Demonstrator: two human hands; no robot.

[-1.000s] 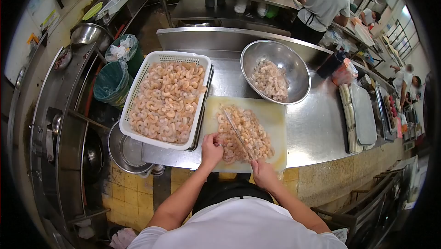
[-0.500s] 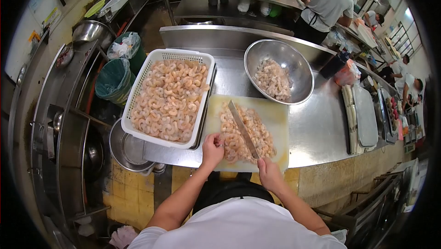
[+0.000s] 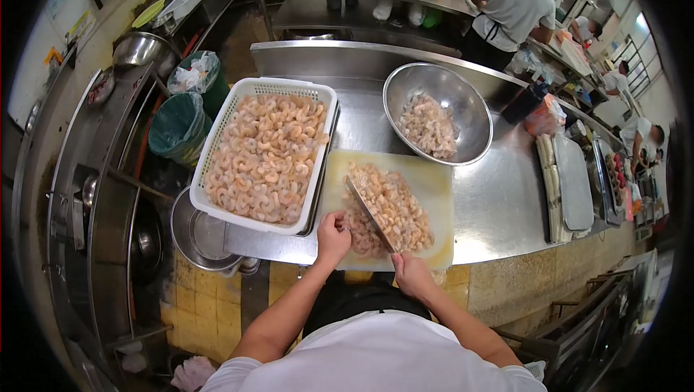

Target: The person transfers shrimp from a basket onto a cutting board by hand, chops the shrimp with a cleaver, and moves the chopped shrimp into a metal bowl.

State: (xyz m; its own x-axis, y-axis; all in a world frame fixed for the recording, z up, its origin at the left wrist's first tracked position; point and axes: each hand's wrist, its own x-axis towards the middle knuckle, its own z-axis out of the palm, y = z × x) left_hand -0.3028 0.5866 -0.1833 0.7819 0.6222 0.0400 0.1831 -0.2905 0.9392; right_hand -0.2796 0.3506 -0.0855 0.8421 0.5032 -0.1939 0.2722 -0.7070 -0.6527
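Knife [image 3: 371, 213]: slanted forward-left from our right hand [image 3: 412, 275], which clasped it.
Shrimp [image 3: 401, 207]: lay ahead of that grip, flanking the knife.
Left hand [image 3: 334, 239]: curled leftward of it; we couldn't tell whether pinching.

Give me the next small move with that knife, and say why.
Probably a short downward stroke of the knife through the shrimp pile: the right grip holds it across the pile, and the left grip sits at the pile's left edge, apart from the knife.
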